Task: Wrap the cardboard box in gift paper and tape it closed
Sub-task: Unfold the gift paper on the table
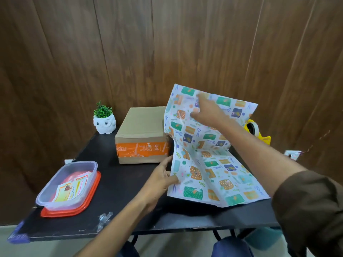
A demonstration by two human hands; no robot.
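1. The left hand (161, 175) reaches in from the bottom middle and pinches the left edge of the paper (209, 160).
2. The right hand (206, 112) stretches up onto the paper's raised half. It is blurry, so I cannot tell if it grips.
3. The paper lies right of middle, with its near half flat on the table (118, 182).
4. The box (143, 130) sits just left of the paper, and its long side points at the wall.
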